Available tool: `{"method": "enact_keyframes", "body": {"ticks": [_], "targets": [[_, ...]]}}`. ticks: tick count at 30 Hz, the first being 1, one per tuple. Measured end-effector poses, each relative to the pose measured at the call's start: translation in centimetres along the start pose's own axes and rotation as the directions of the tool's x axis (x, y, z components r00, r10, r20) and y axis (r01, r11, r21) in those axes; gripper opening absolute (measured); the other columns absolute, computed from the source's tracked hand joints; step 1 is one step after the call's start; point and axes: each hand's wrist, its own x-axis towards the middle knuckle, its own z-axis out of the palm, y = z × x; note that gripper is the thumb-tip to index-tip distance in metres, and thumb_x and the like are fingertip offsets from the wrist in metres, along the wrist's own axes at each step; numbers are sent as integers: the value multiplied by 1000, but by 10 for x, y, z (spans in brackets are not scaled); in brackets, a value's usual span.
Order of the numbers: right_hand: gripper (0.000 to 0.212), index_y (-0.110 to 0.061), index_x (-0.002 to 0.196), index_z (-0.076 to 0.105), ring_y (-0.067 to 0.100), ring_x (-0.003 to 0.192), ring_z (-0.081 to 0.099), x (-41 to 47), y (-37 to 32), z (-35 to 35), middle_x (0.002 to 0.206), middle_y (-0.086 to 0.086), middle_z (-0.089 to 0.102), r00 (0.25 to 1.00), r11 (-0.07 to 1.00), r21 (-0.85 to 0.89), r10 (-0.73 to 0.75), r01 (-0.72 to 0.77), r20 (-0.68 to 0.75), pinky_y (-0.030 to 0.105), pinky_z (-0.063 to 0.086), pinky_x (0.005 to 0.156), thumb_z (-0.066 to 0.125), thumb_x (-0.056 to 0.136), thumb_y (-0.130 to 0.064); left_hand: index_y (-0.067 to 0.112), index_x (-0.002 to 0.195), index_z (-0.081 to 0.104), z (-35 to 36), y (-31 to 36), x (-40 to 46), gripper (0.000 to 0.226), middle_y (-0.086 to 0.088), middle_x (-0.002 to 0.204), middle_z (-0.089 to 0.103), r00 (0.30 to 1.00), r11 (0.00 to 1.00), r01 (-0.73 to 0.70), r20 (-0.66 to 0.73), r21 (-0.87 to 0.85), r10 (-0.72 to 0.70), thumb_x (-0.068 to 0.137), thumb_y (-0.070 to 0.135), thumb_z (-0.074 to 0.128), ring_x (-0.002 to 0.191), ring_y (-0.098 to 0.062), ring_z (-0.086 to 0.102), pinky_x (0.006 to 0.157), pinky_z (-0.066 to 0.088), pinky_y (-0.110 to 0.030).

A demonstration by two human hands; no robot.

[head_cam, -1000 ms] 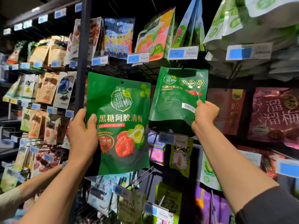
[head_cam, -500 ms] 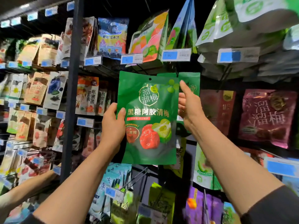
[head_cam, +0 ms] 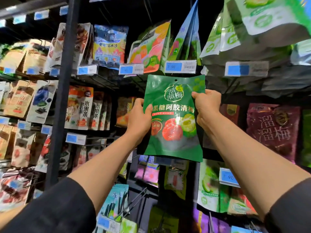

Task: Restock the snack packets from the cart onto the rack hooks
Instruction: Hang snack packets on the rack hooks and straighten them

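At the far left, tan and white snack bags (head_cam: 20, 98) hang in rows with small blue price tags (head_cam: 24, 125) under them. A dark upright post (head_cam: 64, 91) of the rack stands just right of these, and beyond it hangs a row of white and orange packets (head_cam: 80, 108). The left hand (head_cam: 139, 121) comes up from a dark sleeve (head_cam: 55, 209) and grips the left edge of the green snack packet (head_cam: 175, 118), thumb on the printed front, fingers curled behind. The packet is held upright in front of the rack, its top edge and small hang hole just below a blue price label (head_cam: 180, 66) in the row above. Whether the hole is on a hook cannot be told. The right hand (head_cam: 207, 105) pinches the packet's right edge higher up, thumb across the front near the logo, fingers wrapped behind. Above the packet hang pink and green fruit packets (head_cam: 151, 47) and a blue-edged one turned sideways. Right of the right forearm hangs a dark red packet (head_cam: 274, 132) with large pale characters, and at the upper right pale green and white bags (head_cam: 252, 22) crowd together, blurred
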Motion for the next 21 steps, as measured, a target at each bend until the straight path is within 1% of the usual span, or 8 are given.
{"method": "enact_keyframes", "body": {"ticks": [2, 4, 6, 8, 11, 14, 17, 21], "targets": [[11, 13, 88, 67, 22, 74, 62, 8, 0, 3, 82, 17, 66, 1000, 1000, -14, 15, -16, -10, 39, 57, 68, 62, 79, 8, 12, 116, 46, 1, 4, 9, 20, 4, 99, 60, 999, 998, -30, 13, 55, 29, 98, 19, 50, 97, -20, 58, 70, 33, -26], [11, 12, 86, 67, 23, 73, 63, 18, 2, 5, 82, 17, 68, 999, 999, -41, 24, -26, -38, 43, 58, 70, 63, 77, 6, 13, 134, 40, 2, 8, 19, 39, -2, 124, 59, 993, 979, -115, 30, 169, 112, 97, 19, 51, 115, -22, 54, 83, 37, -29], [14, 14, 89, 66, 20, 73, 59, 22, 4, 6, 83, 16, 67, 998, 998, -57, 25, -28, -62, 35, 56, 65, 63, 77, 7, 13, 144, 34, 5, 12, 29, 52, -4, 148, 40, 967, 925, -253, 78, 284, 241, 96, 17, 52, 135, -19, 37, 104, 29, -27], [14, 18, 89, 62, 17, 71, 53, 25, 7, 7, 82, 12, 63, 997, 997, -67, 22, -27, -74, 24, 46, 56, 61, 79, 9, 13, 148, 29, 11, 16, 38, 57, -4, 158, 21, 927, 855, -375, 166, 358, 337, 96, 18, 52, 145, -17, 18, 114, 16, -26], [15, 17, 90, 63, 16, 72, 49, 27, 14, 7, 77, 8, 51, 996, 996, -90, 18, -25, -87, 25, 39, 55, 62, 78, 8, 11, 152, 18, 24, 15, 51, 62, -5, 161, 6, 862, 731, -504, 315, 460, 397, 98, 19, 49, 149, -20, 0, 119, 4, -29], [7, 0, 74, 59, 15, 69, 46, 31, 19, 8, 74, 7, 48, 994, 993, -110, 23, -35, -105, 29, 37, 59, 65, 76, 3, 10, 153, 6, 35, 10, 61, 65, -5, 161, -3, 817, 624, -574, 414, 530, 401, 100, 21, 43, 148, -22, -8, 121, 8, -41], [10, 10, 78, 62, 16, 68, 50, 36, 20, 5, 75, 8, 52, 995, 996, -86, 17, -26, -103, 29, 41, 59, 65, 76, 1, 12, 153, 2, 42, 6, 67, 64, -5, 161, -6, 803, 598, -594, 435, 538, 407, 101, 23, 38, 148, -22, -9, 120, 12, -45], [10, -5, 73, 63, 17, 70, 52, 41, 20, 2, 75, 9, 55, 996, 996, -88, -2, -6, -92, 29, 43, 60, 65, 78, 3, 11, 153, 1, 48, 3, 71, 63, -5, 161, -6, 801, 600, -598, 432, 532, 414, 102, 26, 35, 148, -22, -10, 120, 11, -46]]}}
